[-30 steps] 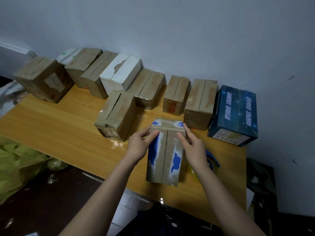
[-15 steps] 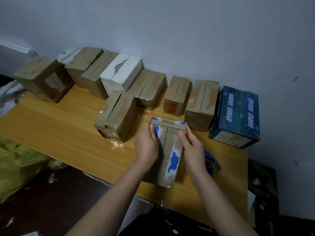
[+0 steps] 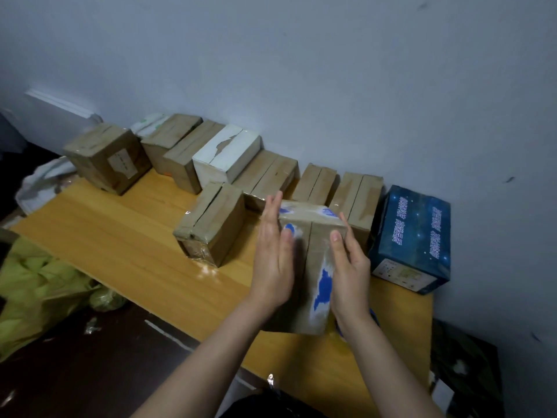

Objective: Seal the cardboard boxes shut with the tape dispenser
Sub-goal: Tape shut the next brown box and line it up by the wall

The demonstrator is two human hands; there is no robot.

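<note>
A brown cardboard box (image 3: 318, 254) with torn blue patches and an open centre seam lies at the near right of the wooden table (image 3: 120, 236). My left hand (image 3: 272, 260) presses flat against its left side, fingers straight and pointing away from me. My right hand (image 3: 349, 267) grips the right side, thumb on the top flap and fingers down the flank. Only a blue sliver of the tape dispenser (image 3: 373, 315) shows, behind my right wrist.
A taped brown box (image 3: 214, 224) stands just left of my hands. Several more cardboard boxes (image 3: 268, 176), one of them white (image 3: 226, 152), line the wall. A dark blue printed box (image 3: 413, 239) sits at the right. A green bag (image 3: 36, 291) lies beyond the table's left edge.
My left hand slid off the top seam to the box's left side and its fingers straightened. My right hand stayed on the right side. The box has shifted a little between my hands.
</note>
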